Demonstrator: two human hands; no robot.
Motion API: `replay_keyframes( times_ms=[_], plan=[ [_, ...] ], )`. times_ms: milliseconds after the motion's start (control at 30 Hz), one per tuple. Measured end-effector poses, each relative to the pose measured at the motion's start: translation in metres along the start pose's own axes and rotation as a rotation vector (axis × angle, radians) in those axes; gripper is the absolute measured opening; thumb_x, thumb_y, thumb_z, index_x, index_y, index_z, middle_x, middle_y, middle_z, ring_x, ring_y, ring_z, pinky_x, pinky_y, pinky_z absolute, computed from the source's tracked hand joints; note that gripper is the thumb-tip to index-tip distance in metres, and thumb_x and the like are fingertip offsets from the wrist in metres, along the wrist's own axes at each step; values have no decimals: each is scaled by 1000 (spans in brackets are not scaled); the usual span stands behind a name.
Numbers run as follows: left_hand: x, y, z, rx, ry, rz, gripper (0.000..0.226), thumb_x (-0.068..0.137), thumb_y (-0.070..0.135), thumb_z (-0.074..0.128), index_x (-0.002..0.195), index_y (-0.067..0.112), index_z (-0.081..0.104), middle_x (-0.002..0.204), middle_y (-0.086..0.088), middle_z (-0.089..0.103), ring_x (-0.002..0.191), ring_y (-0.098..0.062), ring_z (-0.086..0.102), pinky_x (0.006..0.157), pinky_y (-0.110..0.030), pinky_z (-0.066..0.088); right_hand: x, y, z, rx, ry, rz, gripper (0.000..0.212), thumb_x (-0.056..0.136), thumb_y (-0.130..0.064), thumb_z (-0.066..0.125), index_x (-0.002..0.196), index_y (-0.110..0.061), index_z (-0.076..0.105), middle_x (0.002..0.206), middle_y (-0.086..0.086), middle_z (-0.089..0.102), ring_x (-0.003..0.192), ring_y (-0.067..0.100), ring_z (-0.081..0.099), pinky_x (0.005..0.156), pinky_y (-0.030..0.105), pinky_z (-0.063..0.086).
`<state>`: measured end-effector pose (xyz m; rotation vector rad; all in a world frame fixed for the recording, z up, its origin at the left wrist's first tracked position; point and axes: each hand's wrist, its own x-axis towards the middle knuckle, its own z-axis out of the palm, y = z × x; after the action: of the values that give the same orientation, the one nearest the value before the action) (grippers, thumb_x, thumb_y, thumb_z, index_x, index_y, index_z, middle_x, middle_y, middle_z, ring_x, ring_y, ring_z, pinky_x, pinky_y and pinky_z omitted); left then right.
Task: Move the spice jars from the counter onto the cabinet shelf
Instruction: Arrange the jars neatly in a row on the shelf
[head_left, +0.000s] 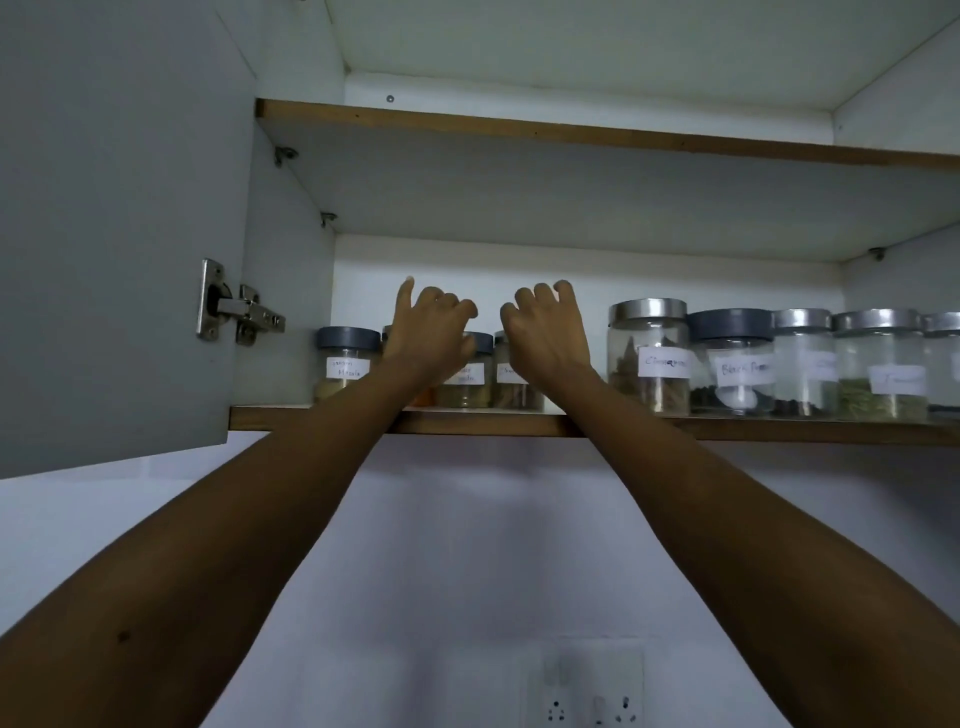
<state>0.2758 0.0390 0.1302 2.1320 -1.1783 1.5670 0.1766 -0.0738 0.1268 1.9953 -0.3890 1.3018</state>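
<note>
Several labelled spice jars stand in a row on the lower cabinet shelf (779, 431). At the left are small ones: a grey-lidded jar (343, 364), a jar with orange powder (423, 397) mostly hidden behind my left wrist, another grey-lidded jar (465, 382) and a fourth small jar (511, 385). My left hand (428, 332) is raised in front of the orange jar, fingers loosely spread above the lids. My right hand (545, 332) hovers in front of the fourth jar, fingers curled apart. Neither hand visibly grips a jar.
Taller jars fill the shelf's right side: a silver-lidded cinnamon jar (649, 358), a dark-lidded black pepper jar (732, 364) and more silver-lidded ones (880, 369). The cabinet door (104, 234) stands open at left. An upper shelf (571, 132) lies overhead. A wall socket (592, 691) is below.
</note>
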Motion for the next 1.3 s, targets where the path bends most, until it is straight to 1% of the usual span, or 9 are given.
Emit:
replay_keyframes(
  times_ms=[100, 267, 367, 500, 700, 800, 867, 967, 1300],
  plan=[
    [-4, 3, -22, -27, -16, 38, 37, 92, 33, 51, 126, 20, 53, 132, -5, 55, 132, -23, 38, 114, -48, 6, -13, 18, -17, 29, 74, -30, 19, 76, -13, 64, 92, -2, 65, 92, 17, 65, 90, 34, 59, 95, 48, 38],
    [-3, 15, -55, -80, -6, 108, 32, 91, 27, 53, 121, 20, 58, 123, -3, 62, 122, -24, 48, 110, -44, 19, -35, 70, -51, -18, 113, -42, 28, 83, -25, 52, 101, -5, 59, 103, 15, 62, 92, 31, 55, 87, 43, 38],
    [2, 36, -71, -117, -32, 168, 31, 91, 28, 53, 121, 21, 58, 121, 1, 63, 116, -22, 52, 101, -38, 33, -50, 117, -66, 19, 51, 52, 36, 86, -31, 49, 110, -6, 58, 111, 14, 59, 98, 30, 52, 86, 40, 35],
    [14, 79, -82, -202, -67, 215, 33, 92, 28, 52, 124, 19, 56, 127, 0, 59, 118, -21, 51, 98, -36, 34, -67, 174, -71, 129, -116, 114, 51, 86, -42, 53, 125, -9, 51, 126, 13, 53, 112, 31, 48, 92, 41, 33],
    [35, 137, -80, -241, -82, 276, 69, 87, 42, 59, 144, 16, 31, 149, -5, 36, 127, -24, 44, 104, -39, 30, -83, 221, -61, 213, -315, 29, 75, 77, -58, 61, 133, -12, 42, 138, 8, 45, 122, 26, 42, 101, 41, 26],
    [42, 155, -76, -186, -150, 294, 87, 79, 54, 63, 146, 16, 24, 150, -5, 35, 131, -24, 40, 107, -40, 29, -88, 233, -57, 250, -394, -8, 93, 68, -64, 67, 139, -13, 35, 142, 7, 40, 128, 26, 38, 107, 46, 19],
    [44, 161, -72, -80, -229, 304, 97, 72, 60, 68, 146, 15, 24, 147, -5, 39, 129, -25, 42, 104, -39, 32, -91, 238, -55, 248, -424, -46, 97, 63, -65, 70, 137, -13, 35, 138, 7, 43, 126, 25, 41, 109, 48, 15],
    [42, 164, -65, -73, -304, 272, 109, 62, 55, 78, 146, 14, 21, 144, -4, 39, 126, -24, 43, 99, -37, 36, -95, 242, -50, 237, -443, -112, 83, 62, -58, 75, 125, -13, 43, 118, 4, 55, 112, 23, 50, 110, 49, 11],
    [39, 161, -51, -144, -255, 220, 111, 57, 46, 85, 144, 17, 23, 142, 0, 40, 125, -23, 41, 92, -38, 42, -88, 239, -26, 155, -315, -236, 68, 62, -55, 76, 106, -12, 47, 95, 1, 59, 95, 22, 57, 113, 45, 6]
  ],
)
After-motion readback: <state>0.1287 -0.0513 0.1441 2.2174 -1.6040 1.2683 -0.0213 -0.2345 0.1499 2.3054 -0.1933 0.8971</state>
